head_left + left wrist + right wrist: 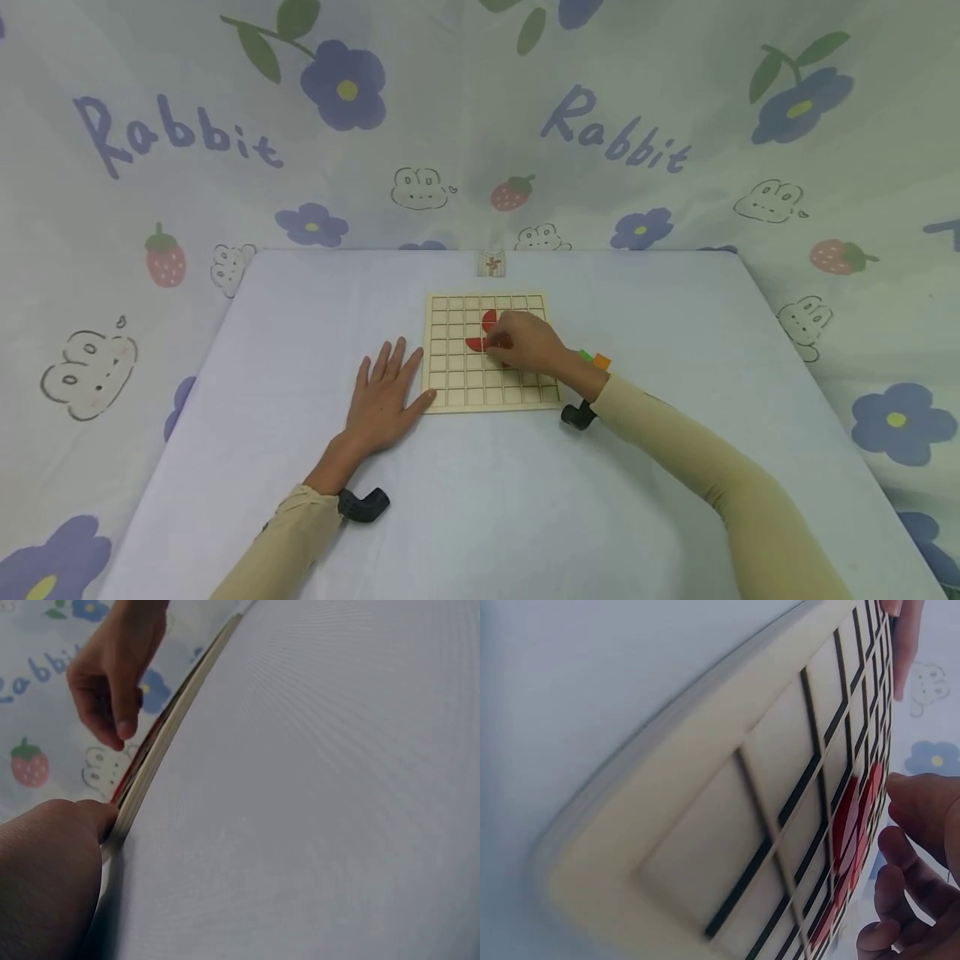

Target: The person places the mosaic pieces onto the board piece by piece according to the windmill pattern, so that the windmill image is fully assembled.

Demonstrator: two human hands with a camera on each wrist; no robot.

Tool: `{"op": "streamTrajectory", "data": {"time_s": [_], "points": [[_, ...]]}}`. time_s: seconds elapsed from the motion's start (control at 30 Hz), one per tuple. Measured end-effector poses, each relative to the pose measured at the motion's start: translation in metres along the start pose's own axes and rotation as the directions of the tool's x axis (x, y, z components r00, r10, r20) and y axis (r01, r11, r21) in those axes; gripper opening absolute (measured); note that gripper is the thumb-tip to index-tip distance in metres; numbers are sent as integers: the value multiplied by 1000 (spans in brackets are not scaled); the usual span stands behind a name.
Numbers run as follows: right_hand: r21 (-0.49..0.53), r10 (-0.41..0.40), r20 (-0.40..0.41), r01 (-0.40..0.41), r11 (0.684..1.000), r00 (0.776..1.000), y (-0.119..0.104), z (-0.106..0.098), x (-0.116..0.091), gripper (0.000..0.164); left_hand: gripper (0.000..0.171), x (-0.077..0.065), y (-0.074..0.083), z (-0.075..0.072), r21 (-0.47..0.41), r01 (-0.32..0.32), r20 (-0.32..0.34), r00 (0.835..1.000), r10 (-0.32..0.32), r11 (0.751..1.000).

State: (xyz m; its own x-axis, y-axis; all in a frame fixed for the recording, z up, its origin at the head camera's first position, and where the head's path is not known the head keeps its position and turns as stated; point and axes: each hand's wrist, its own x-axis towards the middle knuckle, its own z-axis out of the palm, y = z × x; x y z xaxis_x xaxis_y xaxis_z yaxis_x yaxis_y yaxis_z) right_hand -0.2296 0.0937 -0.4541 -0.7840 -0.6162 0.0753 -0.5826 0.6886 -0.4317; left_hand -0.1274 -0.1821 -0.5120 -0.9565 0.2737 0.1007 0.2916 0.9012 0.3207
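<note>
A pale wooden grid board [450,372] lies on the table, with several red rounded pieces [476,343] in cells around its middle. My right hand [525,342] is over these pieces and hides some of them. In the right wrist view its thumb and fingers [900,847] are bent and apart, close beside the red pieces [847,825], with nothing visible between them. My left hand [384,406] rests flat with fingers spread at the board's left side. Its thumb touches the board's edge [161,742] in the left wrist view.
A green piece [586,356] and an orange piece [602,362] lie right of the board, partly behind my right wrist. A small patterned card [492,264] sits at the table's back edge. A printed curtain [465,125] hangs behind the white table [480,500].
</note>
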Motion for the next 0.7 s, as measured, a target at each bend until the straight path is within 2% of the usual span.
{"op": "streamTrajectory", "data": {"time_s": [0.3, 0.57, 0.7], "points": [[43, 157, -13, -156, 987, 988, 27, -24, -31, 11, 78, 0, 1, -1, -4, -14, -28, 1000, 14, 1000], [32, 253, 10, -253, 967, 967, 56, -42, -60, 15, 78, -1, 1, -1, 3, -10, -16, 1000, 10, 1000], [27, 305, 55, -307, 951, 951, 65, -55, -74, 19, 78, -1, 1, -2, 6, -8, -10, 1000, 8, 1000]]}}
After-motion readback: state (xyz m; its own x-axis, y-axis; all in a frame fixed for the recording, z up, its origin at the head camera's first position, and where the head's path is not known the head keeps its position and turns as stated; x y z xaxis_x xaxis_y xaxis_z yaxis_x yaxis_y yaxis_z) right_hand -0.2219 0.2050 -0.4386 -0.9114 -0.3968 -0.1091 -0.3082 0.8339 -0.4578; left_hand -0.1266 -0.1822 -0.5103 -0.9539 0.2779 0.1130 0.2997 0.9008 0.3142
